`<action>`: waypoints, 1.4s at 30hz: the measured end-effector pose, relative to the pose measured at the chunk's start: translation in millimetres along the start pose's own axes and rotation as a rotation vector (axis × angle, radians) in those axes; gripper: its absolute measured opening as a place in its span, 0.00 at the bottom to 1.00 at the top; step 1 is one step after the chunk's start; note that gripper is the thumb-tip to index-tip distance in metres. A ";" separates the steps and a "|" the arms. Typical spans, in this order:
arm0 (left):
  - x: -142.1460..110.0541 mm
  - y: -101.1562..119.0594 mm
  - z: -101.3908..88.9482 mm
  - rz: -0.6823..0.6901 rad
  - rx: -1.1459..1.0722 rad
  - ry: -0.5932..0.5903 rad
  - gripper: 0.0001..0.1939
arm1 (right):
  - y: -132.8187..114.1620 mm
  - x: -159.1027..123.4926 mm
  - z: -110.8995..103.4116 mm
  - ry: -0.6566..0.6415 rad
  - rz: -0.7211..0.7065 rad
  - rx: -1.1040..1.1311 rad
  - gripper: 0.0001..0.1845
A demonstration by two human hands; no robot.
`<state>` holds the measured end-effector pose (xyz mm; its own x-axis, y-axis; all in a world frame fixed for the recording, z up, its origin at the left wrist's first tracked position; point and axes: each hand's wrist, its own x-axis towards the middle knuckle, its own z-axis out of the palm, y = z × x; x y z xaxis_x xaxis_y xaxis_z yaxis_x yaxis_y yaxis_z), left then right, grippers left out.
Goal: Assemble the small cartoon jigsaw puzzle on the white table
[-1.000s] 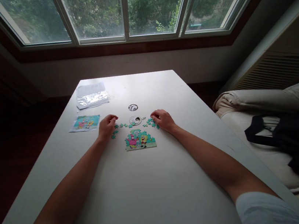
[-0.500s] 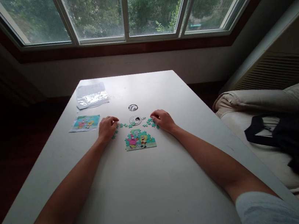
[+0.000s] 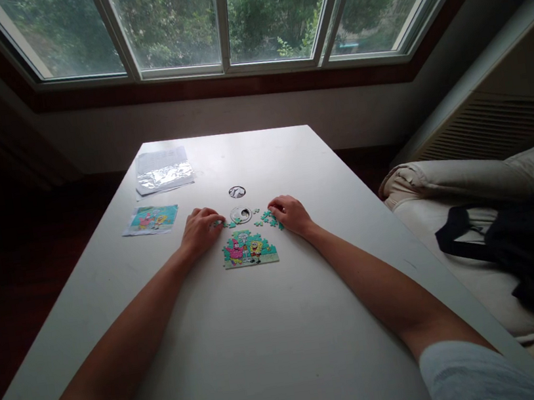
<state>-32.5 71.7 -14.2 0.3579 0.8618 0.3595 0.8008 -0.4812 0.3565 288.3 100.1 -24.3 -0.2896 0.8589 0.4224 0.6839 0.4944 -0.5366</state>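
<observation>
A partly joined jigsaw puzzle (image 3: pixel 249 250) lies on the white table, its cartoon figures against green and its upper edge uneven. My left hand (image 3: pixel 203 227) is just up and left of it, fingers curled down over loose pieces; whatever its fingertips hold is hidden. To the upper right of the puzzle, my right hand (image 3: pixel 291 213) rests with thumb and fingers drawn together at a cluster of loose green puzzle pieces (image 3: pixel 270 219). Whether a piece is between those fingers is too small to make out. A few more loose pieces (image 3: pixel 232 224) lie between the hands.
A printed reference picture (image 3: pixel 153 220) lies left of my left hand. Behind it are papers with a clear plastic sleeve (image 3: pixel 163 171). Two round inserts (image 3: pixel 237 192) are set in the table (image 3: pixel 277 344). On the right, a dark bag (image 3: pixel 526 243) lies on a pale sofa (image 3: pixel 448 184).
My left hand has slid right, closer to the middle, and now covers some loose pieces near the puzzle's upper left. My right hand and the joined puzzle look unmoved.
</observation>
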 end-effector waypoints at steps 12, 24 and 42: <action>2.3 2.5 -3.6 -0.016 -0.033 -0.030 0.07 | 0.3 -0.3 0.0 -0.008 0.004 -0.011 0.08; 4.2 0.7 -3.8 0.011 -0.078 -0.092 0.04 | 1.2 0.1 1.4 -0.005 0.007 -0.022 0.08; 3.5 14.8 -2.7 0.018 -0.009 -0.071 0.09 | -2.5 -0.4 -1.6 -0.014 0.008 -0.020 0.08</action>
<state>-20.6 67.2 -5.3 0.4059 0.8619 0.3039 0.7898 -0.4981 0.3580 287.8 98.3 -22.0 -0.2932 0.8645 0.4082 0.6994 0.4850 -0.5249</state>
